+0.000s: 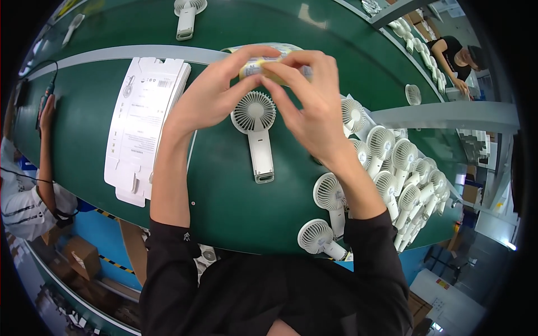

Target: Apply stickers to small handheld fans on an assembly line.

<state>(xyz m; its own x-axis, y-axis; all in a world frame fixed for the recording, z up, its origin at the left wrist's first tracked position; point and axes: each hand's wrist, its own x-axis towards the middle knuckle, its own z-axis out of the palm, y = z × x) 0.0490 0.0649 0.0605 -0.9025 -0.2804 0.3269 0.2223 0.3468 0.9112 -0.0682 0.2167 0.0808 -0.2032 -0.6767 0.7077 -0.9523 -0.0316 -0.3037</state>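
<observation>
Both hands pinching the label strip above the fan

Your left hand [216, 92] grips the curved, yellow-and-white printed label strip [251, 68] between thumb and fingers; your right hand [314, 101] pinches it by the near edge — whether one label is lifted free, you cannot tell. The strip is over the far side of the green, smooth tabletop [224, 218], just beyond the white, round-headed handheld fan [258, 137], which lies untouched, handle toward you.

Peeling looks like the step in hand; let your left hand steady the backing, bend it sharply away at the label's edge, draw slowly, and touch only a corner so the adhesive stays clean.

The strip's print is too small to read; the flat, white cardboard box blanks [140, 123] at left show a fan drawing, a barcode and small dark text — none legible enough to trust.
</observation>
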